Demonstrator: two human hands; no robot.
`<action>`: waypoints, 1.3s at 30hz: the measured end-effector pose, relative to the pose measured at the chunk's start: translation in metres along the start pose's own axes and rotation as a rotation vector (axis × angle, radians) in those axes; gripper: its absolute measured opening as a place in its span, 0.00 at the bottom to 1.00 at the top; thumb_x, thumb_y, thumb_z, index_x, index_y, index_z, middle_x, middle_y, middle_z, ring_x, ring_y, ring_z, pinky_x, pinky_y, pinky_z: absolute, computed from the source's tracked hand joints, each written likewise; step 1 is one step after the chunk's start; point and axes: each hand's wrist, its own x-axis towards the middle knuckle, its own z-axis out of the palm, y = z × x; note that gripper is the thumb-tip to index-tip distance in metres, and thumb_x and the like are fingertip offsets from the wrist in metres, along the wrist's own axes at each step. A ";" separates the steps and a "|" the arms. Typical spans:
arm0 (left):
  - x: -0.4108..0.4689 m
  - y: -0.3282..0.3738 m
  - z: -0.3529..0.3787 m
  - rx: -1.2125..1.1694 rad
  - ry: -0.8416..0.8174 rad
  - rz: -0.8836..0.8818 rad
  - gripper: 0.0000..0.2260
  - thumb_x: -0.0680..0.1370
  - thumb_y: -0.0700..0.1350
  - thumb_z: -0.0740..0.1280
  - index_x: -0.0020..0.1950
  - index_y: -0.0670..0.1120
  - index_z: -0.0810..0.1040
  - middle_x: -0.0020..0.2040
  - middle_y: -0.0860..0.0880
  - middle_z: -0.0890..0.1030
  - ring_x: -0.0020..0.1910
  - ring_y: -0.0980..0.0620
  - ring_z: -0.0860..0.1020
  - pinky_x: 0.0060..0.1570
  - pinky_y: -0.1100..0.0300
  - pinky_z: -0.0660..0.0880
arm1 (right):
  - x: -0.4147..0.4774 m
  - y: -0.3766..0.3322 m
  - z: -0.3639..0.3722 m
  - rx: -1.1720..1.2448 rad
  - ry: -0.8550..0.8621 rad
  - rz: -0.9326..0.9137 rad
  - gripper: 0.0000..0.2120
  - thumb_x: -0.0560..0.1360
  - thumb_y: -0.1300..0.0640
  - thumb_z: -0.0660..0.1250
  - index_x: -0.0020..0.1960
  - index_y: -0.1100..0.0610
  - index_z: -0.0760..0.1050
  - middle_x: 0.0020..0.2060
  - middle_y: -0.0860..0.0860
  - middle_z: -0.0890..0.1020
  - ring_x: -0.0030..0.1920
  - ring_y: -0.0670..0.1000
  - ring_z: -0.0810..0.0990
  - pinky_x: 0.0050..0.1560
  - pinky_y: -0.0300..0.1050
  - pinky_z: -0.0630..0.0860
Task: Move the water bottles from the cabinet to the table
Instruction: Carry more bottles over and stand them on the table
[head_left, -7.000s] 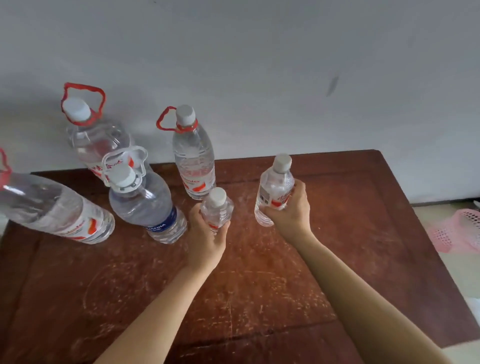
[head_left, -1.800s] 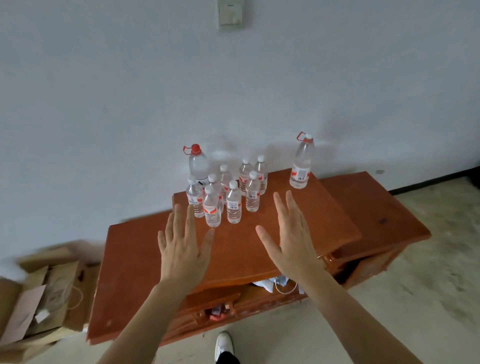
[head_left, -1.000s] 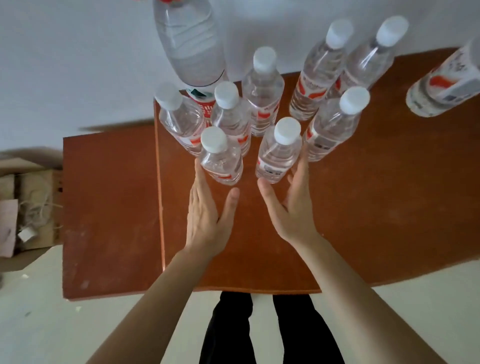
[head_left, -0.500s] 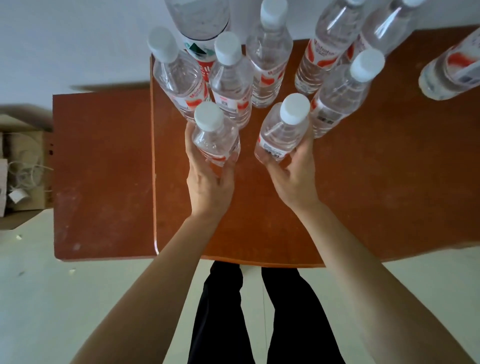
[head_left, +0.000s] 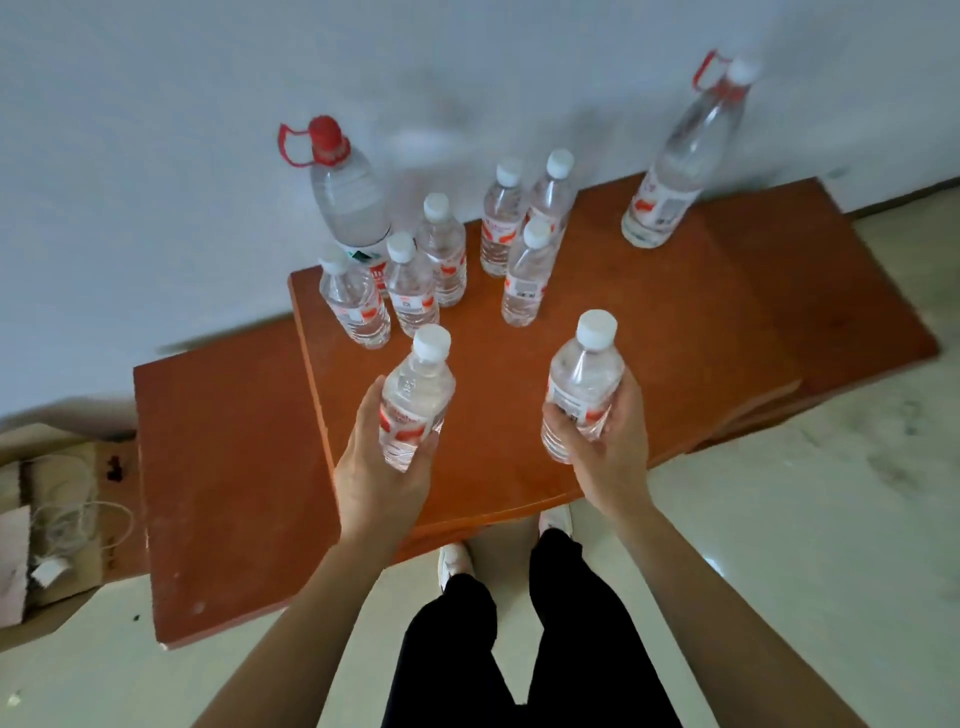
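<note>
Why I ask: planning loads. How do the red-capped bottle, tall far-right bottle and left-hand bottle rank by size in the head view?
Largest, tied: red-capped bottle, tall far-right bottle; too alike to rank.
Smallest: left-hand bottle, despite being nearest.

No word, brand or number could be read anywhere. The left bottle (head_left: 415, 400), gripped by the left hand (head_left: 382, 478), carried a red-and-white label with blurred print. The right bottle (head_left: 582, 387), gripped by the right hand (head_left: 610, 457), showed a white panel with a barcode-like block, digits illegible. The red-capped bottle (head_left: 348, 202) bore a green mark on its label, and the tall bottle (head_left: 675, 171) bore a red-and-white label, both unreadable
</note>
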 end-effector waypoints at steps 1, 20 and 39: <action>0.006 0.016 -0.009 -0.013 -0.005 0.050 0.36 0.73 0.54 0.76 0.77 0.56 0.62 0.69 0.51 0.78 0.63 0.45 0.80 0.54 0.60 0.73 | -0.002 -0.013 -0.015 -0.029 0.072 -0.027 0.38 0.73 0.49 0.78 0.76 0.56 0.63 0.67 0.50 0.76 0.65 0.50 0.77 0.66 0.49 0.78; -0.183 0.334 0.033 -0.128 0.000 1.395 0.33 0.65 0.43 0.82 0.67 0.49 0.73 0.57 0.41 0.79 0.57 0.38 0.75 0.56 0.40 0.73 | -0.281 -0.123 -0.382 -0.874 0.954 -0.281 0.39 0.66 0.60 0.82 0.72 0.46 0.69 0.60 0.53 0.72 0.56 0.59 0.78 0.53 0.65 0.78; -0.790 0.393 0.089 -0.604 -0.640 2.198 0.34 0.60 0.40 0.78 0.66 0.51 0.77 0.55 0.42 0.78 0.54 0.41 0.74 0.53 0.45 0.67 | -0.847 -0.063 -0.472 -1.279 1.652 0.685 0.33 0.68 0.68 0.75 0.70 0.46 0.77 0.55 0.57 0.79 0.53 0.58 0.78 0.58 0.55 0.69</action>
